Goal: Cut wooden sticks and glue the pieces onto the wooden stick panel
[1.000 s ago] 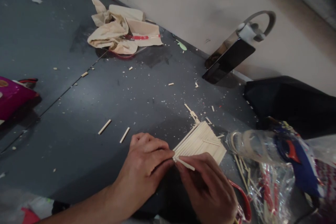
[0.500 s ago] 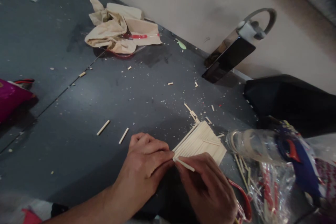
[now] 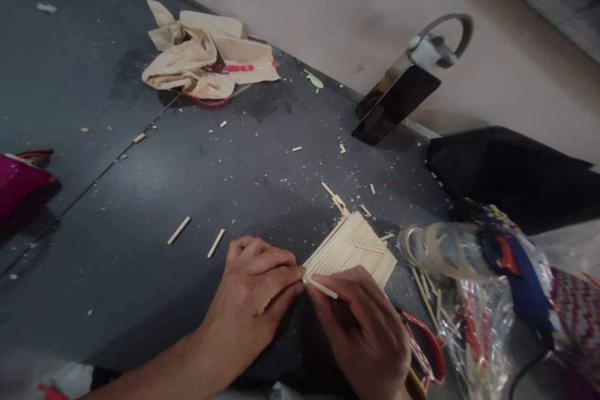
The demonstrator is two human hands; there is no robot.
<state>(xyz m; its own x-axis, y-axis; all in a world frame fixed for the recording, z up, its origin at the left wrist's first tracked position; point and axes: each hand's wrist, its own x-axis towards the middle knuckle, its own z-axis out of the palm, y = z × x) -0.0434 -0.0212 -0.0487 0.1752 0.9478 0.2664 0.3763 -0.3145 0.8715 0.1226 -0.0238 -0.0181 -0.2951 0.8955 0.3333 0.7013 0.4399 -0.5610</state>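
A flat panel of thin wooden sticks (image 3: 354, 249), laid side by side, sits on the dark table in front of me. My left hand (image 3: 257, 284) is closed, thumb and index finger pinching at the panel's near left corner. Between the thumb and fingers of my right hand (image 3: 363, 325) is a short wooden stick (image 3: 323, 288), its tip at that same corner, close to my left fingertips. Two short cut sticks (image 3: 216, 243) lie apart to the left of my left hand. Small sticks rest loosely on the panel and at its far edge.
Red-handled scissors (image 3: 435, 350) lie beside my right hand. A clear bottle (image 3: 438, 250), a blue tool (image 3: 520, 281) and a plastic bag of sticks (image 3: 482, 331) crowd the right. Behind stand a phone (image 3: 398, 103) against a bottle, and crumpled brown paper (image 3: 187, 59). Wood crumbs dot the table.
The whole view has shifted slightly, so things appear a little further left. Both hands stay at the panel's corner, and the right still holds the short stick.
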